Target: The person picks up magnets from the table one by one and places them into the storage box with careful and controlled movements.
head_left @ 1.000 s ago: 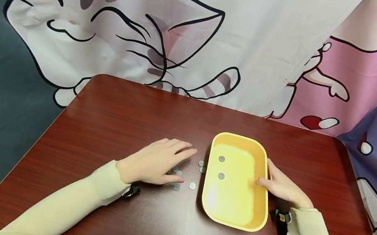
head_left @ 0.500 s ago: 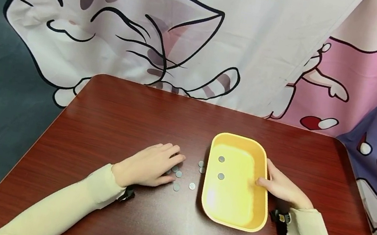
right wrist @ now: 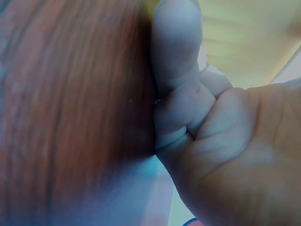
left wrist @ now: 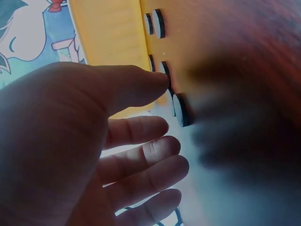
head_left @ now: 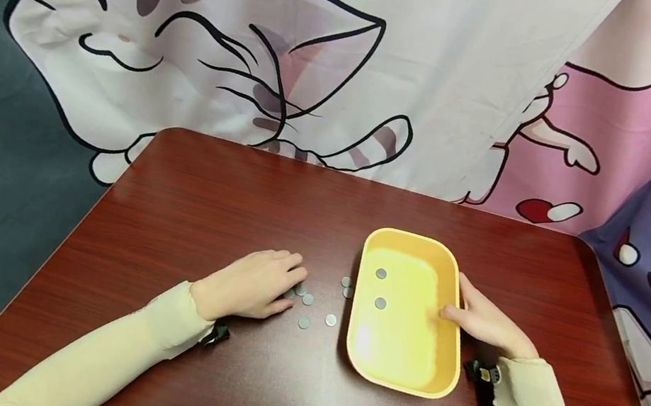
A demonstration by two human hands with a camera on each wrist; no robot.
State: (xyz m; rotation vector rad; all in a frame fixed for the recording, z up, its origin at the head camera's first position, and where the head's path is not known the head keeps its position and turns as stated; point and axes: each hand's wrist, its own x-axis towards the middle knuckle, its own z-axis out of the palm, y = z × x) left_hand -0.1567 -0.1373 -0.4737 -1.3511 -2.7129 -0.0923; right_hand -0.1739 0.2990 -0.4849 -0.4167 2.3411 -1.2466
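Observation:
My left hand (head_left: 250, 284) hovers low over the table, with its fingertips beside a loose group of silver-grey coins (head_left: 308, 299). In the left wrist view the thumb (left wrist: 136, 87) is close to a coin (left wrist: 180, 110), and the other fingers are loosely bent and apart from it. Whether the thumb touches a coin I cannot tell. My right hand (head_left: 489, 322) grips the right wall of a yellow rectangular tub (head_left: 393, 379), its thumb over the rim. Two coins (head_left: 380, 303) lie inside the tub. The right wrist view shows that hand low against the wood.
Two more coins (head_left: 347, 282) lie on the table just left of the tub, and a single coin (head_left: 331, 320) sits below them. The reddish-brown table (head_left: 236, 195) ends at the back against a printed cat curtain (head_left: 325, 52).
My left hand has drawn back to the left and slightly nearer, its fingers less spread, and more of the coins beside it show. My right hand and the tub stay in place.

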